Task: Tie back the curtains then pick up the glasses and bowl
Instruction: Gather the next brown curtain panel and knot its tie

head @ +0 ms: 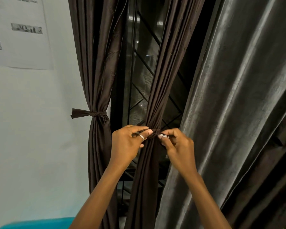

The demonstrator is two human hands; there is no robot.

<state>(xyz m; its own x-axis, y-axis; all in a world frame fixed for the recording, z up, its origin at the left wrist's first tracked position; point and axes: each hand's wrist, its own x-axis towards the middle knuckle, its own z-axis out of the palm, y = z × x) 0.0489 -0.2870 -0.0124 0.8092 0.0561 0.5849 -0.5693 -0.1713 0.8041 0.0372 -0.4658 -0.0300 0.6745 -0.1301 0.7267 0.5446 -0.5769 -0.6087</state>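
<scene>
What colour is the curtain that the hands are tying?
The curtain is dark brown; head view.

A printed sheet [18, 32] with a square code hangs on the pale wall [31, 129] at the left. Dark window bars [149, 28] cross diagonally; something teal [38, 223] shows at the bottom.

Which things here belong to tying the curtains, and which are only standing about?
Job: left hand and right hand, both pinching the tie on the middle curtain; left curtain, already tied; grey curtain, loose.
Not job: paper on the wall; window grille; blue thing at the bottom edge.
</scene>
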